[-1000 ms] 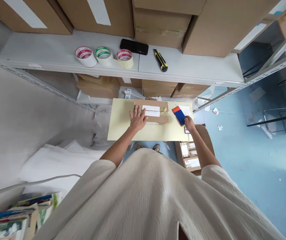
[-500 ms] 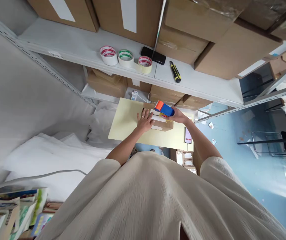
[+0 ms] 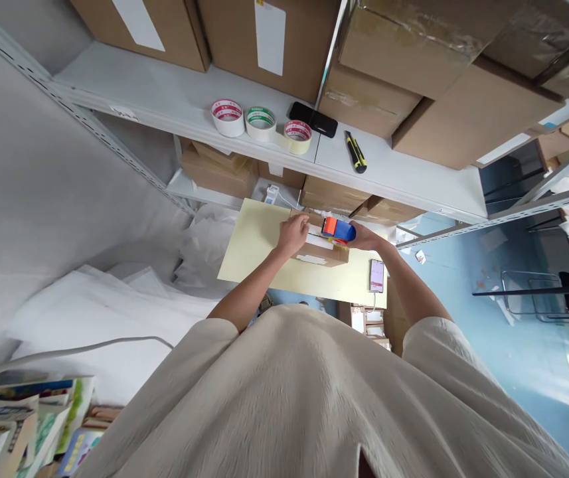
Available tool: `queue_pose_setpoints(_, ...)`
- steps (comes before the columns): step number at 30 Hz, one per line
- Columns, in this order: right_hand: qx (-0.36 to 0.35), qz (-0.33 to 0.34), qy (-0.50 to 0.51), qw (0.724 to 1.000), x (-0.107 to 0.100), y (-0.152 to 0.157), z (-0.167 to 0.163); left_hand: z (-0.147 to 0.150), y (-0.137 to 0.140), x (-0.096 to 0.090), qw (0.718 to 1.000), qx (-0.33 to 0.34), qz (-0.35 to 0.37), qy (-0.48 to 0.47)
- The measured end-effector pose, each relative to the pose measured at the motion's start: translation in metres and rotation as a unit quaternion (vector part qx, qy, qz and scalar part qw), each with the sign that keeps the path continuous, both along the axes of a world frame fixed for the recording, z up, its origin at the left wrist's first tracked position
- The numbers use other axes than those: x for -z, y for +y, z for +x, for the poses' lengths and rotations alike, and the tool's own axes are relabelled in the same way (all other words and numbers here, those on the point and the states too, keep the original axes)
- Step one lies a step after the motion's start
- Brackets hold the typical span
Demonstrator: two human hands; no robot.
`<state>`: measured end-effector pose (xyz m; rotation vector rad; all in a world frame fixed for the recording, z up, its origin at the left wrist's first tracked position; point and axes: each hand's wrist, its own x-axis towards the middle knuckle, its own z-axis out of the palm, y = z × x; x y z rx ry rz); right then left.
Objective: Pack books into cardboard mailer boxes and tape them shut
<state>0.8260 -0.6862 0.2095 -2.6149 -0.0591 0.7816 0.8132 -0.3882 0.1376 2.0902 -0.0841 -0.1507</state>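
A small cardboard box [image 3: 336, 256] with white labels on top lies on the pale yellow tabletop [image 3: 249, 239]. My right hand [image 3: 364, 237] grips a blue and orange tape dispenser [image 3: 346, 231], held over the right part of the box. At the box's left end is my left hand [image 3: 293, 234], its fingers curled inward; whatever they pinch, if anything, is too small to make out. To the right of the box, a phone [image 3: 376, 275] with a lit screen lies by the table's edge, a cable running from it.
On the shelf [image 3: 174, 99] above stand several tape rolls [image 3: 228, 118], a black phone-like object [image 3: 313, 119] and a yellow-black utility knife [image 3: 355, 153]. Large cartons [image 3: 269, 40] fill the back. White sheeting [image 3: 105, 305] lies left; books [image 3: 20, 425] sit lower left.
My left hand has gone from lying flat on the box to curled fingers, slightly up and right. The dispenser in my right hand has shifted a little right and down, turning more level.
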Motion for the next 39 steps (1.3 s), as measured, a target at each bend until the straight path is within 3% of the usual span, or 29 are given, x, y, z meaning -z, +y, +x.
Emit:
queue_pose_setpoints(4,0.001,0.009,0.003,1.000,-0.002,0.002,-0.002,0.011,-0.017,-0.009,0.988,-0.017,-0.137,0.064)
queue_pose_setpoints(10,-0.007,0.008,-0.005,1.000,-0.001,0.001,-0.004,0.020,-0.033,-0.012,0.972,-0.049,-0.186,0.135)
queue_pose_setpoints(32,-0.050,-0.030,-0.004,0.998,-0.015,0.018,-0.003,0.032,-0.025,0.020,0.959,-0.111,-0.190,0.180)
queue_pose_setpoints(36,-0.057,-0.060,-0.021,0.996,-0.017,0.020,0.000,0.047,-0.001,0.027,0.964,-0.123,-0.180,0.153)
queue_pose_setpoints(39,-0.050,-0.083,-0.031,0.995,-0.015,0.013,0.002,0.058,0.036,0.030,0.956,-0.190,-0.164,0.154)
